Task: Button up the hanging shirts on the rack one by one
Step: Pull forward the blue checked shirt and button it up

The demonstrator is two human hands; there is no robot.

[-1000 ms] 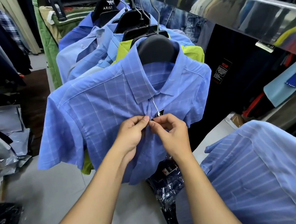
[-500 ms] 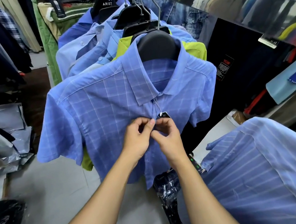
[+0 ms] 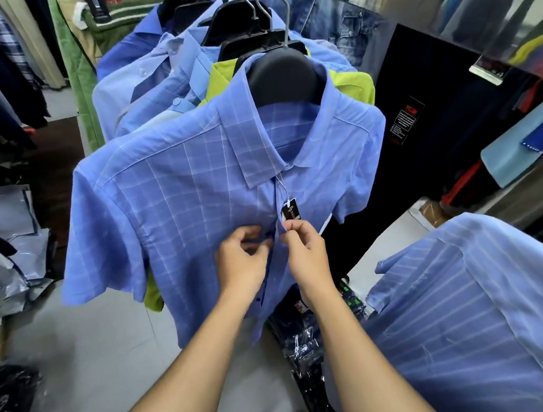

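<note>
Mid-frame I see the blue checked shirt (image 3: 192,195) on its black hanger (image 3: 282,78). Left hand (image 3: 241,261) and right hand (image 3: 305,249) both pinch its placket, fingers curled on cloth.

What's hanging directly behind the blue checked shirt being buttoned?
Behind the checked shirt, a lime-green shirt shows at the collar, right shoulder and lower left hem. More light blue shirts hang further back. Whether the green one is buttoned is covered.
</note>
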